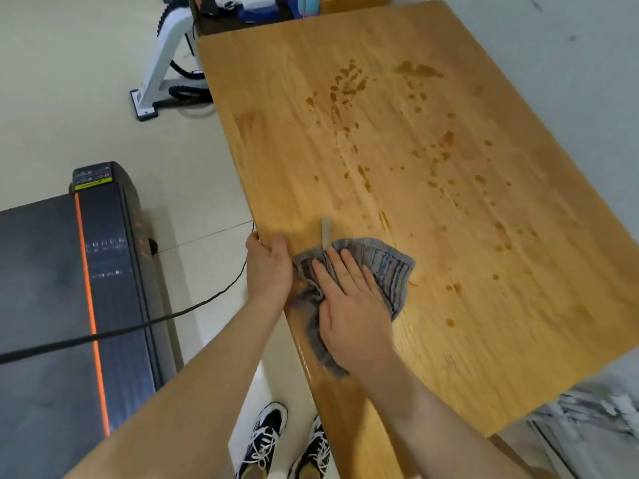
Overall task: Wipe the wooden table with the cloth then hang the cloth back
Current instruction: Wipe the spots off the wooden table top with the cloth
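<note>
Right hand [349, 302] presses flat on the striped cloth [387, 271]; left hand [269, 264] grips the wooden table [518, 305] edge. Best to sweep firmly across the wet splashes [349, 84].

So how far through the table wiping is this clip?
Early on. Nothing looks finished: wet spots dot the middle and far end of the table. In hand: the right hand presses the cloth flat by the near edge, which the left hand grips. Left: wiping those spots, then hanging the cloth back.
</note>
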Motion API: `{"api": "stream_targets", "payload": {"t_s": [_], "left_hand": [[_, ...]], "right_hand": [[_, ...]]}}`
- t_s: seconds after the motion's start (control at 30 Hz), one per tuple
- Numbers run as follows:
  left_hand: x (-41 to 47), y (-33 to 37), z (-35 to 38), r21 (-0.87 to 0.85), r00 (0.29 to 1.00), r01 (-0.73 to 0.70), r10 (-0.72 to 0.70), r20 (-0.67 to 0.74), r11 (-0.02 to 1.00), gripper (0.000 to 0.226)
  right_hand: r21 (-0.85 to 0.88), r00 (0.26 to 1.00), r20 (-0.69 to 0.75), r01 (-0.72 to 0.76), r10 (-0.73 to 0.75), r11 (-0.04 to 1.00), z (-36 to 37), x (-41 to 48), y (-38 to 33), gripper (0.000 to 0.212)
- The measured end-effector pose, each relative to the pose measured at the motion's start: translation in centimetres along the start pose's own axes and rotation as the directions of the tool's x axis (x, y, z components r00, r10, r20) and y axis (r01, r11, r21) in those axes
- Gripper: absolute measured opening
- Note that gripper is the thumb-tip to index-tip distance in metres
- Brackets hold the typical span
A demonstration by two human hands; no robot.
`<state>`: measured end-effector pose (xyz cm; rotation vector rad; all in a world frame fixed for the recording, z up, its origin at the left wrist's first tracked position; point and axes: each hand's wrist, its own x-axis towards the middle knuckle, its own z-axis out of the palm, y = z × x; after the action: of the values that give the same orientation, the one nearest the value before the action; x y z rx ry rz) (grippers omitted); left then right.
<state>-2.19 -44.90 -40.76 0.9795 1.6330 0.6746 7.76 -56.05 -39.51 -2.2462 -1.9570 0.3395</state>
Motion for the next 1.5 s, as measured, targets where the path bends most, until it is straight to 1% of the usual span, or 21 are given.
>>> {"api": "stream_targets", "payload": {"t_s": [0.07, 0.1, 0.17, 0.23, 0.33, 0.4, 0.53, 0.67, 0.8, 0.87, 0.97, 1.03, 1.07, 1.13, 1.17, 1.23, 1.3, 1.37, 1.5], "left_hand": [[2.0, 1.6, 0.4, 0.072, 0.996, -0.017, 0.023, -0.089, 0.997, 0.051], [2.7, 2.3, 0.7, 0.135, 0.991, -0.031, 0.048, -0.125, 0.99, 0.051], [3.3, 2.7, 1.4, 0.269, 0.979, -0.05, 0.101, -0.179, 0.962, 0.05], [3.4, 2.5, 1.6, 0.336, 0.967, -0.055, 0.134, -0.217, 0.94, 0.047], [3.5, 2.2, 1.5, 0.355, 0.96, -0.038, 0.133, -0.247, 0.934, 0.044], [3.6, 2.1, 1.5, 0.334, 0.957, -0.066, 0.154, -0.246, 0.94, 0.04], [3.8, 2.2, 1.7, 0.299, 0.948, -0.105, 0.186, -0.257, 0.949, 0.028], [4.1, 1.7, 1.6, 0.247, 0.957, -0.131, 0.187, -0.221, 0.96, 0.031], [4.2, 1.5, 1.1, 0.196, 0.959, -0.193, 0.227, -0.168, 0.961, 0.038], [4.1, 1.6, 0.2, 0.222, 0.965, -0.222, 0.247, -0.087, 0.949, 0.041], [5.7, 3.0, -1.7, 0.27, 0.953, -0.302, 0.289, 0.086, 0.915, 0.043], [9.7, 5.1, -2.5, 0.325, 0.962, -0.271, 0.245, 0.12, 0.906, 0.044], [12.3, 6.7, -2.8, 0.303, 0.976, -0.212, 0.185, 0.115, 0.929, 0.042], [16.9, 10.3, -2.7, 0.158, 0.995, -0.028, 0.011, 0.103, 0.987, 0.043], [18.6, 11.6, -2.4, 0.096, 0.996, 0.033, -0.04, 0.077, 0.995, 0.048], [20.0, 12.5, -1.9, 0.097, 1.0, 0.022, -0.022, -0.01, 0.995, 0.051], [19.9, 12.2, -1.6, 0.117, 0.997, -0.013, 0.022, -0.078, 0.993, 0.044], [19.9, 11.8, -1.6, 0.115, 0.995, -0.007, 0.019, -0.097, 0.993, 0.04], [20.6, 11.6, -1.5, 0.104, 0.992, -0.032, 0.044, -0.117, 0.994, 0.041]], "right_hand": [[-0.034, 0.999, 0.021, 0.049, -0.048, 0.998, -0.5, -3.3, 1.1, 0.054], [-0.044, 0.997, 0.027, 0.076, -0.075, 0.996, -0.6, -4.7, 1.8, 0.053], [0.001, 0.994, -0.011, 0.11, -0.11, 0.994, -0.9, -6.0, 3.0, 0.051], [0.021, 0.994, -0.017, 0.111, -0.111, 0.994, -1.0, -5.1, 2.7, 0.05], [-0.064, 0.995, 0.038, 0.094, -0.092, 0.993, -0.7, -0.2, 1.1, 0.053], [-0.054, 0.996, 0.049, 0.082, -0.079, 0.995, -0.6, 4.2, 0.4, 0.056], [-0.03, 0.991, 0.066, 0.115, -0.112, 0.993, -1.0, 11.3, -0.7, 0.059], [-0.034, 0.986, 0.071, 0.154, -0.152, 0.987, -1.1, 13.0, -0.7, 0.06], [-0.054, 0.99, 0.052, 0.136, -0.133, 0.989, -1.1, 12.7, -0.9, 0.055], [-0.045, 0.992, 0.044, 0.117, -0.115, 0.992, -1.3, 12.8, -1.1, 0.053], [-0.081, 0.99, 0.064, 0.128, -0.123, 0.988, -1.5, 12.8, -1.0, 0.054], [-0.039, 0.99, 0.067, 0.123, -0.12, 0.992, -1.5, 12.7, -1.0, 0.054], [-0.014, 0.991, 0.069, 0.112, -0.111, 0.994, -1.6, 12.8, -1.1, 0.055], [-0.023, 0.992, 0.077, 0.104, -0.102, 0.994, -1.6, 12.8, -1.2, 0.055], [-0.042, 0.991, 0.083, 0.109, -0.105, 0.993, -1.6, 12.8, -1.2, 0.054], [-0.065, 0.99, 0.093, 0.115, -0.108, 0.991, -1.5, 12.7, -1.1, 0.054], [-0.073, 0.991, 0.084, 0.115, -0.108, 0.991, -1.6, 13.2, -1.2, 0.052], [-0.081, 0.992, 0.068, 0.115, -0.109, 0.99, -1.3, 15.0, -2.0, 0.053], [-0.061, 0.995, 0.036, 0.09, -0.088, 0.994, -0.6, 22.1, -4.2, 0.053]]}}
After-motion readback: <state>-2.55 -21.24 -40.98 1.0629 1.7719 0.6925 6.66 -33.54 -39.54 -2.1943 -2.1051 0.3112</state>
